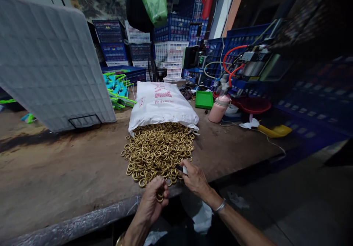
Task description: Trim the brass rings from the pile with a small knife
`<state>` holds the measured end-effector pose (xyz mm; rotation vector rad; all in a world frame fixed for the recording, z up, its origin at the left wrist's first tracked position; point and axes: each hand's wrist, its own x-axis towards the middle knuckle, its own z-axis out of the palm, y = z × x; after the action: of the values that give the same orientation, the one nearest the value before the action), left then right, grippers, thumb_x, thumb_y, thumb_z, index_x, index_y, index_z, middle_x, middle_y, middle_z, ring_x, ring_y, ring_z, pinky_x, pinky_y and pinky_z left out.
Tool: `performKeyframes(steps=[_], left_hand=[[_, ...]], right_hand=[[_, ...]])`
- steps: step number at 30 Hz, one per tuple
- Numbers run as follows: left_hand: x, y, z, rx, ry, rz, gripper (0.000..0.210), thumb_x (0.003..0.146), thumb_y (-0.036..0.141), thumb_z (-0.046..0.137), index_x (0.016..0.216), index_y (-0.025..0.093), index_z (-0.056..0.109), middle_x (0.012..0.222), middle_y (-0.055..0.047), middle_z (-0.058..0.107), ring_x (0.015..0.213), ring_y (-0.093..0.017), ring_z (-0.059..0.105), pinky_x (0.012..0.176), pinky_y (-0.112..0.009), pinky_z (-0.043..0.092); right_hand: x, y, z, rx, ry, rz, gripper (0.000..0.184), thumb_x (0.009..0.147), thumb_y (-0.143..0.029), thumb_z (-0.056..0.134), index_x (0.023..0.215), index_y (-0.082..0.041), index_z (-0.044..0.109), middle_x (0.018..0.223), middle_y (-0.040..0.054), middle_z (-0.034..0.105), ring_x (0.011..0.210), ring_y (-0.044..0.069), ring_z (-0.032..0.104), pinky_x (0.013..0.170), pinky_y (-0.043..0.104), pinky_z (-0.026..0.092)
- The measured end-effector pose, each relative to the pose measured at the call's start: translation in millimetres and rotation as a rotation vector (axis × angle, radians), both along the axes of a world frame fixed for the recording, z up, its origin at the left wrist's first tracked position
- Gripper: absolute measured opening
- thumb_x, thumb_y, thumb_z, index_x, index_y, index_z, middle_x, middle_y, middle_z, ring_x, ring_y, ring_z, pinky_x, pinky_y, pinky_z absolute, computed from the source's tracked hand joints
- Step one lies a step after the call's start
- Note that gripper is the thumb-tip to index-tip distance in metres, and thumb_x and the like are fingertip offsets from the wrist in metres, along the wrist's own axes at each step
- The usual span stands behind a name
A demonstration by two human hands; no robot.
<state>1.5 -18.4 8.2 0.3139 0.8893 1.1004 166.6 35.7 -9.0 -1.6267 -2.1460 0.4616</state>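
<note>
A heap of brass-coloured rings (157,150) spills from the mouth of a white sack (165,102) with red print, lying on the table. My left hand (154,198) is at the table's front edge, its fingers curled around a few of these rings, which show below the fingers. Just to the right, my right hand (195,178) is closed on a small tool with a dark tip and a pale part (182,169). The tip points left, at the near right side of the heap. What kind of tool it is, I cannot tell.
A grey ribbed panel (55,66) stands upright at left. Behind the sack are green-and-blue plastic pieces (120,88). To the right are a green tray (204,99), a pink bottle (219,109), a yellow scoop (275,131) and a machine with orange hoses (252,66). Stacked crates (172,51) fill the back.
</note>
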Motion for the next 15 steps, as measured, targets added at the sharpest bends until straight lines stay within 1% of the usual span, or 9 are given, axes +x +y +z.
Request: performKeyframes(steps=[2, 5, 9, 12, 15], left_hand=[[2, 0, -0.1, 0.02, 0.015, -0.034, 0.03, 0.065, 0.035, 0.067, 0.067, 0.016, 0.044, 0.056, 0.006, 0.047, 0.041, -0.003, 0.039, 0.035, -0.013, 0.021], [4, -1, -0.9, 0.036, 0.051, -0.07, 0.029, 0.066, 0.036, 0.065, 0.069, 0.017, 0.044, 0.054, 0.007, 0.044, 0.038, -0.002, 0.035, 0.035, -0.013, 0.018], [8, -1, -3.0, 0.07, 0.165, -0.079, 0.03, 0.066, 0.04, 0.064, 0.075, 0.018, 0.047, 0.053, 0.007, 0.046, 0.038, -0.003, 0.036, 0.035, -0.013, 0.019], [14, 3, -4.8, 0.133, 0.331, -0.067, 0.032, 0.067, 0.044, 0.062, 0.081, 0.018, 0.049, 0.052, 0.007, 0.046, 0.037, -0.004, 0.037, 0.034, -0.014, 0.022], [20, 10, -5.9, 0.224, 0.485, -0.03, 0.032, 0.068, 0.044, 0.059, 0.085, 0.019, 0.049, 0.049, 0.008, 0.045, 0.035, -0.006, 0.036, 0.035, -0.016, 0.025]], right_hand=[[-1, -2, 0.1, -0.006, -0.023, 0.026, 0.017, 0.079, -0.022, 0.044, 0.094, -0.021, 0.05, 0.079, 0.0033, 0.064, 0.069, 0.016, 0.058, 0.057, 0.022, 0.031], [-2, -4, -3.7, -0.029, -0.063, 0.021, 0.018, 0.076, -0.016, 0.045, 0.091, -0.02, 0.052, 0.077, 0.003, 0.064, 0.069, 0.015, 0.059, 0.058, 0.022, 0.031], [1, -1, -11.1, -0.032, -0.028, 0.009, 0.024, 0.072, -0.01, 0.043, 0.091, -0.02, 0.055, 0.078, 0.0031, 0.064, 0.07, 0.015, 0.058, 0.06, 0.021, 0.033], [4, 5, -14.3, -0.022, 0.078, 0.001, 0.023, 0.076, -0.017, 0.043, 0.093, -0.021, 0.058, 0.079, 0.0029, 0.064, 0.069, 0.014, 0.056, 0.061, 0.022, 0.034], [3, 9, -12.6, -0.025, 0.22, 0.002, 0.02, 0.08, -0.029, 0.043, 0.086, -0.02, 0.06, 0.07, 0.0009, 0.061, 0.061, 0.013, 0.052, 0.058, 0.021, 0.035]])
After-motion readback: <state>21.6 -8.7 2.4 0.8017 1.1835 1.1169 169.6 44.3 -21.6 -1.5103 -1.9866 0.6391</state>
